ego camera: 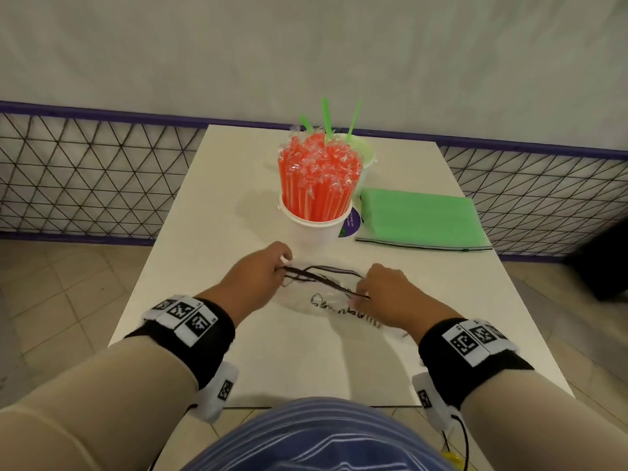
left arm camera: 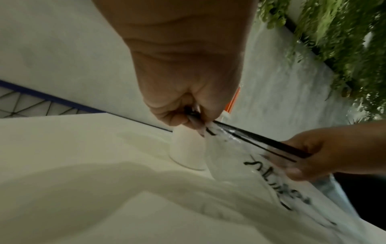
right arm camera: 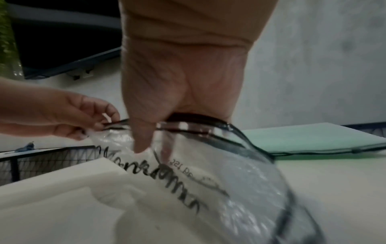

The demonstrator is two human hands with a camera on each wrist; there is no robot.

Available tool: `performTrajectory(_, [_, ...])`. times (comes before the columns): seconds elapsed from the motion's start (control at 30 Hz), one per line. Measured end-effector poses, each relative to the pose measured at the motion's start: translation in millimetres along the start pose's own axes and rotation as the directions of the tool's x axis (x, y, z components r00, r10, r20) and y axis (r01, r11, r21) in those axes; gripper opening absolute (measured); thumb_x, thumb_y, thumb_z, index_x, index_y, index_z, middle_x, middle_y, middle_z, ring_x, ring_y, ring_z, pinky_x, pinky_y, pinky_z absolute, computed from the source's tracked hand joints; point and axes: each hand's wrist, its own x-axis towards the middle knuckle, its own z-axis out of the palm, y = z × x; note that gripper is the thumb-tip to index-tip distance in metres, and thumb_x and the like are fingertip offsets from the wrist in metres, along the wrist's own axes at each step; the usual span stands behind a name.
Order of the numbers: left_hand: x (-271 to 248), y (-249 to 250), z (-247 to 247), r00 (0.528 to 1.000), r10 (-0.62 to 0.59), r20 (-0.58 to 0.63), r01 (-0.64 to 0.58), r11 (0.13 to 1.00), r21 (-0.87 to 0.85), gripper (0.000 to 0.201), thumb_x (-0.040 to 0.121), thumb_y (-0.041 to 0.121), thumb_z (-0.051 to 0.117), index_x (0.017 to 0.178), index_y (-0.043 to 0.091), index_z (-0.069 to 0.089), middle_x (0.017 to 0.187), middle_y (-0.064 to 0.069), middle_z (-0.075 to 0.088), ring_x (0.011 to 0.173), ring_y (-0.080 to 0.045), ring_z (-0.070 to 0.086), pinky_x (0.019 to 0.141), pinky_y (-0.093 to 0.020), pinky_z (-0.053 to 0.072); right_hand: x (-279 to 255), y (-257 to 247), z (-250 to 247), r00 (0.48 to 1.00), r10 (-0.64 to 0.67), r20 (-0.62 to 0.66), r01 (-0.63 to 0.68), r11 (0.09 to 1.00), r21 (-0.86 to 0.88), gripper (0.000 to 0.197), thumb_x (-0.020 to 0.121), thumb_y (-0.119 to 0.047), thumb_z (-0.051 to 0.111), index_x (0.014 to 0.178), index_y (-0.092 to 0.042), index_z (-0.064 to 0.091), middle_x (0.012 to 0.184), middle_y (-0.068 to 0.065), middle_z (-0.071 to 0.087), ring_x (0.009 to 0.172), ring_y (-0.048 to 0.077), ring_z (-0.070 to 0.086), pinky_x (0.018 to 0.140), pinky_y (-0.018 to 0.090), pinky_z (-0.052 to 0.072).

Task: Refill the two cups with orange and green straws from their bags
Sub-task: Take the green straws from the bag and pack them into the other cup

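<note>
A clear, empty zip bag [ego camera: 324, 299] with black lettering lies on the white table [ego camera: 210, 232] in front of me. My left hand [ego camera: 272, 270] pinches the left end of its black zip edge [left arm camera: 256, 140]. My right hand [ego camera: 365, 292] pinches the right end of that edge [right arm camera: 188, 128]. Behind the bag stands a white cup [ego camera: 314, 232] packed full of wrapped orange straws [ego camera: 317, 171]. A second, pale cup [ego camera: 365, 158] behind it holds only three green straws [ego camera: 328, 119]. A flat bag of green straws [ego camera: 418, 217] lies to the right of the cups.
A purple-railed wire mesh fence [ego camera: 85, 171] runs behind and beside the table, with a grey wall beyond. The tiled floor [ego camera: 68, 283] shows to the left. A dark object [ego camera: 608, 260] sits off the table's right side.
</note>
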Motion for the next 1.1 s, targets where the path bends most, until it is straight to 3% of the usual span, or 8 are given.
performTrajectory(0.13, [11, 17, -14, 0.99, 0.139, 0.035, -0.136, 0.987, -0.083, 0.009, 0.092, 0.02, 0.062, 0.094, 0.026, 0.066, 0.078, 0.009, 0.064, 0.072, -0.009, 0.056, 0.065, -0.026, 0.04, -3, -16, -18, 0.992, -0.117, -0.047, 0.126, 0.921, 0.369, 0.053, 0.071, -0.055, 0.076, 0.116, -0.031, 0.063, 0.151, -0.002, 0.028, 0.133, 0.025, 0.032, 0.109, 0.04, 0.033])
performTrajectory(0.3, [21, 34, -13, 0.989, 0.038, -0.144, -0.104, 0.866, -0.49, 0.013, 0.088, 0.026, 0.069, 0.099, 0.022, 0.065, 0.08, 0.007, 0.064, 0.067, 0.001, 0.058, 0.069, -0.017, 0.046, 0, -40, -36, 0.981, -0.103, -0.162, 0.179, 0.793, 0.582, 0.017, 0.08, -0.032, 0.077, 0.079, -0.023, 0.063, 0.083, -0.01, 0.055, 0.079, 0.011, 0.056, 0.068, 0.022, 0.04])
performTrajectory(0.4, [23, 35, -5, 0.991, -0.075, -0.109, -0.019, 0.732, -0.681, 0.04, 0.084, 0.057, 0.06, 0.102, 0.022, 0.056, 0.092, -0.004, 0.067, 0.087, -0.018, 0.066, 0.086, -0.034, 0.052, 3, -44, -35, 0.975, 0.002, -0.222, 0.176, 0.603, 0.778, 0.017, 0.085, -0.03, 0.073, 0.074, -0.026, 0.06, 0.066, -0.013, 0.052, 0.059, 0.003, 0.049, 0.062, 0.022, 0.038])
performTrajectory(0.47, [21, 35, 0, 0.995, -0.054, -0.078, -0.01, 0.759, -0.651, 0.049, 0.082, 0.067, 0.05, 0.094, 0.019, 0.055, 0.09, -0.007, 0.065, 0.086, -0.023, 0.064, 0.087, -0.042, 0.051, 3, -47, -36, 0.959, 0.063, -0.276, 0.202, 0.533, 0.822, 0.014, 0.09, -0.034, 0.067, 0.078, -0.027, 0.062, 0.056, -0.017, 0.051, 0.051, -0.003, 0.045, 0.057, 0.018, 0.036])
performTrajectory(0.73, [22, 38, -4, 0.907, -0.212, -0.365, -0.096, 0.738, -0.668, 0.041, 0.099, 0.039, 0.047, 0.071, 0.009, 0.045, 0.059, -0.001, 0.042, 0.054, -0.014, 0.042, 0.058, -0.03, 0.039, 8, -60, -49, 0.884, 0.215, -0.416, 0.262, 0.508, 0.82, 0.032, 0.099, -0.035, 0.05, 0.083, -0.011, 0.066, 0.071, 0.004, 0.061, 0.061, 0.007, 0.049, 0.056, 0.015, 0.039])
performTrajectory(0.83, [24, 31, -16, 0.873, -0.296, -0.388, -0.087, 0.687, -0.721, 0.039, 0.1, 0.034, 0.049, 0.066, 0.016, 0.04, 0.058, -0.001, 0.044, 0.049, -0.009, 0.043, 0.058, -0.028, 0.039, 10, -54, -58, 0.852, 0.287, -0.438, 0.273, 0.469, 0.84, 0.035, 0.1, -0.035, 0.047, 0.082, -0.011, 0.066, 0.092, 0.015, 0.069, 0.073, 0.013, 0.054, 0.056, 0.011, 0.039])
performTrajectory(0.97, [27, 21, -33, 0.803, -0.451, -0.39, -0.077, 0.57, -0.818, 0.035, 0.102, 0.032, 0.044, 0.071, 0.016, 0.043, 0.064, 0.001, 0.049, 0.053, -0.003, 0.054, 0.064, -0.026, 0.045, 10, -50, -67, 0.819, 0.336, -0.466, 0.285, 0.467, 0.837, 0.034, 0.1, -0.034, 0.048, 0.077, -0.016, 0.064, 0.082, 0.01, 0.067, 0.061, 0.003, 0.049, 0.053, 0.012, 0.037])
performTrajectory(1.1, [21, 41, -47, 0.883, -0.335, -0.329, -0.125, 0.507, -0.853, 0.024, 0.1, 0.033, 0.047, 0.083, 0.018, 0.056, 0.076, 0.003, 0.061, 0.076, -0.013, 0.063, 0.074, -0.03, 0.053, 6, -55, -72, 0.839, 0.269, -0.473, 0.314, 0.47, 0.825, 0.032, 0.099, -0.036, 0.048, 0.078, -0.018, 0.064, 0.085, 0.007, 0.067, 0.071, 0.012, 0.056, 0.072, 0.026, 0.045])
